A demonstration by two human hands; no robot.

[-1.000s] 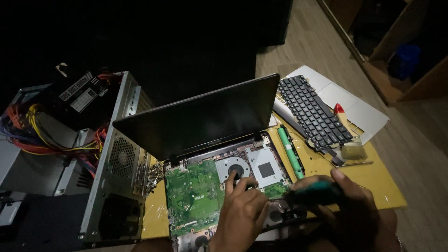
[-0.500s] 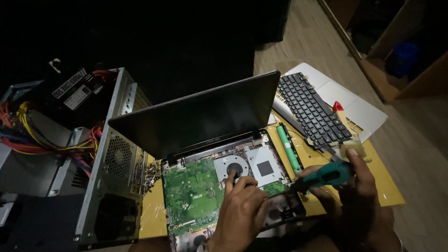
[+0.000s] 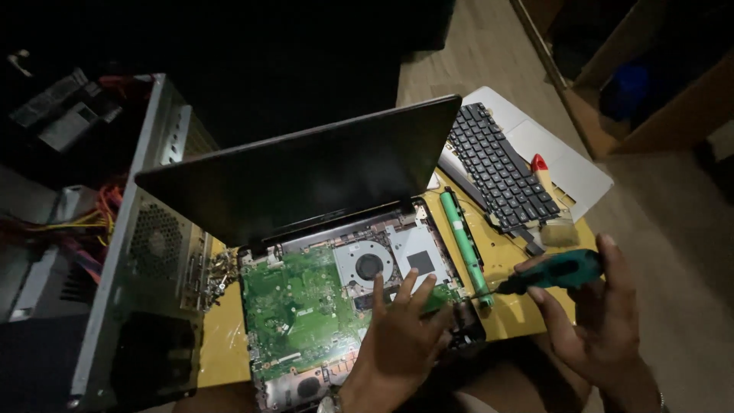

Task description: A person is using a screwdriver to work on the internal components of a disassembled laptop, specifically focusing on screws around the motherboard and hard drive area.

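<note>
I see a dim room: pale wood-look floor [image 3: 489, 53] at upper right, a brown wooden shelf unit [image 3: 612, 115] in the right corner, darkness filling the upper left.

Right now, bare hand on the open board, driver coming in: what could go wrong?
1. Left hand rests bare on the exposed green motherboard; static or pressure could harm parts.
2. The green screwdriver in the right hand could slip and gouge the board.
3. Dim light; small screws could get lost.
</note>
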